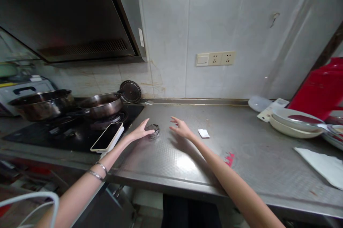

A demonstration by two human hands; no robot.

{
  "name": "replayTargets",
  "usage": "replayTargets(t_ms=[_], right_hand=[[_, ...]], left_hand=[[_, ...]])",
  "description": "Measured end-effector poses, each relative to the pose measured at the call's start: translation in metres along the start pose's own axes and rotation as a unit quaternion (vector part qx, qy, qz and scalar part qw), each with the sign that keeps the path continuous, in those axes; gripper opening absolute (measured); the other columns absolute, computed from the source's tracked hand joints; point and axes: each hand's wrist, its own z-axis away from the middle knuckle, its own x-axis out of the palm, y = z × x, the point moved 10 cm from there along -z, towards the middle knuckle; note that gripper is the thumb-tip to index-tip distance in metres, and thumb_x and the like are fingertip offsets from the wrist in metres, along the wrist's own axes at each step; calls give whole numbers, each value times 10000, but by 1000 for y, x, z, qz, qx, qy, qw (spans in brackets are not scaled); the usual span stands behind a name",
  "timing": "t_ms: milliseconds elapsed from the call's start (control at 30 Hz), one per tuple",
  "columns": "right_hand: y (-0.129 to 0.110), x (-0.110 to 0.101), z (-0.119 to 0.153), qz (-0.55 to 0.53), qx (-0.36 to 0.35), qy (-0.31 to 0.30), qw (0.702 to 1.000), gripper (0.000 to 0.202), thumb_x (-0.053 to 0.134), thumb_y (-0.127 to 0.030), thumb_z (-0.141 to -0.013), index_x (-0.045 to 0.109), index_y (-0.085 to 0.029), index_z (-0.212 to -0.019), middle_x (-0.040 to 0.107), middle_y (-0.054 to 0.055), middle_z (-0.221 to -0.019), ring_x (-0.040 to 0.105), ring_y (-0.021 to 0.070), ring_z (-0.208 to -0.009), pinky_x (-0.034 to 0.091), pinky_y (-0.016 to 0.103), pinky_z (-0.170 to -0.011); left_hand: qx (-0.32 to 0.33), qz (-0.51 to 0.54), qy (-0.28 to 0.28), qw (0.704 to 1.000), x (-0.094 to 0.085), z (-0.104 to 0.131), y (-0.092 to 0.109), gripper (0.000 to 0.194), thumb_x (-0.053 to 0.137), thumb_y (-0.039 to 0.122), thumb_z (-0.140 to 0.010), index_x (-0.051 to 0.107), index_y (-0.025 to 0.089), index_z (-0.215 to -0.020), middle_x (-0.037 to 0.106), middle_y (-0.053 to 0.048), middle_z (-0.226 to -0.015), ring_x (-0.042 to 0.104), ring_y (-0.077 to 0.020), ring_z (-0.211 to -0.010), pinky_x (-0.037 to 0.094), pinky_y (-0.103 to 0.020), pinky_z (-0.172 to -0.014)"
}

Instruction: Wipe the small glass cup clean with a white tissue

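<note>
A small dark, crumpled round item point(153, 131), perhaps a scouring ball, rests on the steel counter point(171, 169). My left hand point(141, 130) is at its left side, thumb reaching over its near part and fingers apart; whether it touches the item I cannot tell. To the right of it, my right hand point(180, 127) hovers over the counter with fingers spread and nothing in them. A folded white paper piece point(204, 133) lies to the right of my right hand.
At left, a stove point(77, 140) bears two pans point(103, 104). A phone point(107, 137) is beside my left forearm. A red cut-out point(229, 159) lies near my right forearm. Bowls point(294, 128) and white paper point(323, 163) are at right.
</note>
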Motion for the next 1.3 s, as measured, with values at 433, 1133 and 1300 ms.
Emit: replayTargets(t_ms=[433,1133,1300], right_hand=[[123,-171,80,203,114,127,964,425,446,-165,-791,601,-75,-1175,617,180,-1199,548,257,-1164,382,366,-1016],[152,-176,90,323,122,52,937,364,400,-155,-830,586,-111,-1141,644,167,-1113,571,231,-1080,388,288,-915],[146,-173,88,329,119,39,936,311,402,-136,-832,630,-106,-1040,671,168,-1029,596,232,-1017,388,294,-907]], left_hand=[[114,-53,52,991,86,-51,105,459,484,346,-810,539,128,-1210,384,-142,-1441,269,-253,-1378,217,-424,-1128],[84,-144,-1,986,173,-96,116,517,345,345,-878,438,74,-1307,316,-203,-1461,209,-318,-1389,204,-472,-1108],[86,-166,-2,982,172,-96,117,510,340,323,-887,440,58,-1311,318,-208,-1459,226,-309,-1385,219,-442,-1108]])
